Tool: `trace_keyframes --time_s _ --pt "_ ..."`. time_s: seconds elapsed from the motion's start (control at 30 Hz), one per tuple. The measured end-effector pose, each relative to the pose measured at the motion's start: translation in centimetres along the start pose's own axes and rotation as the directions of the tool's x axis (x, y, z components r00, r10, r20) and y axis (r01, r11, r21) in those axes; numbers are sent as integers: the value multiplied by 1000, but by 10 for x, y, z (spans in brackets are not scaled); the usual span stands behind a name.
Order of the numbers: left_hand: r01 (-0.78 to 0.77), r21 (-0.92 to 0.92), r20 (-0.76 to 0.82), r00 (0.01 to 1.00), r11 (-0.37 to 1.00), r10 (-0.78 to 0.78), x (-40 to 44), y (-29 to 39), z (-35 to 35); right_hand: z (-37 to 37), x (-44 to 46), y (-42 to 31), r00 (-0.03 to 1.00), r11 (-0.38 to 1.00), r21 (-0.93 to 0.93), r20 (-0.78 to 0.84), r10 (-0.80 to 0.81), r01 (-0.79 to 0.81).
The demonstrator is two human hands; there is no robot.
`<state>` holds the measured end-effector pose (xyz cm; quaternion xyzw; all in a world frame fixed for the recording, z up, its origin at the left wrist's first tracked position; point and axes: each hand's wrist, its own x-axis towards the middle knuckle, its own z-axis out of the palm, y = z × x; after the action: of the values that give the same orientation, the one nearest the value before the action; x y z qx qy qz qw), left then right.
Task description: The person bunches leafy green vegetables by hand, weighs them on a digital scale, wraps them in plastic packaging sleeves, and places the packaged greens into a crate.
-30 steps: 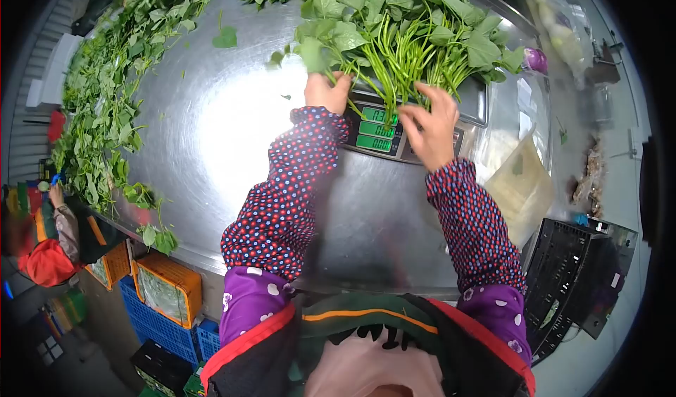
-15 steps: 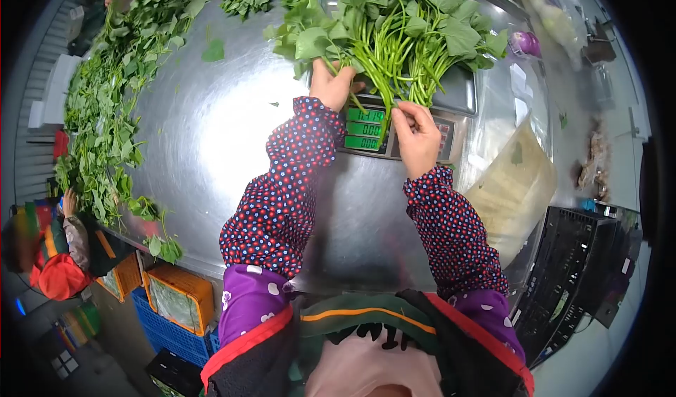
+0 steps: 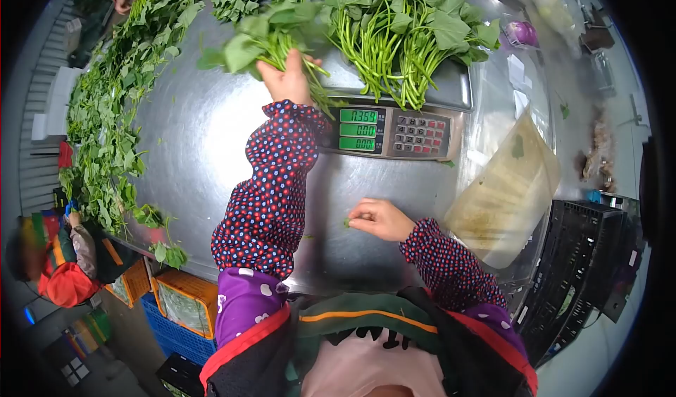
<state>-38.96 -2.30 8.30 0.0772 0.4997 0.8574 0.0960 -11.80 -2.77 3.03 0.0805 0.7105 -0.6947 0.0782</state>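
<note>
My left hand point(image 3: 287, 80) is closed round a small bunch of leafy greens point(image 3: 271, 39), held at the left side of the scale, its leaves slightly blurred. A larger pile of greens point(image 3: 401, 48) rests on the scale's metal pan, stems toward me. The scale point(image 3: 419, 135) has green lit displays and a keypad, both uncovered. My right hand point(image 3: 380, 219) is low over the steel table, below the scale, fingertips pinched on a small green scrap point(image 3: 346, 223).
A long heap of greens point(image 3: 105, 129) lines the table's left edge. A co-worker point(image 3: 67, 270) is at lower left, and another person's hands show at top left. On the right are a plastic bag point(image 3: 503, 193), a purple onion point(image 3: 521, 33) and black crates point(image 3: 574, 270).
My left hand has moved left with a small bunch, apart from the pile on the scale. My right hand has left the stems and come down toward me.
</note>
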Motion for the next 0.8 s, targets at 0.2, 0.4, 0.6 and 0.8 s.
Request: trace_keyframes --time_s 0.2,0.4,0.6,0.8 --pt "-295 -36 461 843 955 278 -14 58 65 14 -41 29 913 923 263 -223 343 -283" --pt "-162 827 347 901 539 -261 13 -14 111 19 -54 8 940 969 96 -239 243 -226" --pt "-496 846 533 793 196 -297 29 35 99 16 -121 12 841 934 42 -421 340 -356" --pt "-392 754 571 788 527 -231 10 75 36 -2 -284 13 389 705 407 -621 680 -581"
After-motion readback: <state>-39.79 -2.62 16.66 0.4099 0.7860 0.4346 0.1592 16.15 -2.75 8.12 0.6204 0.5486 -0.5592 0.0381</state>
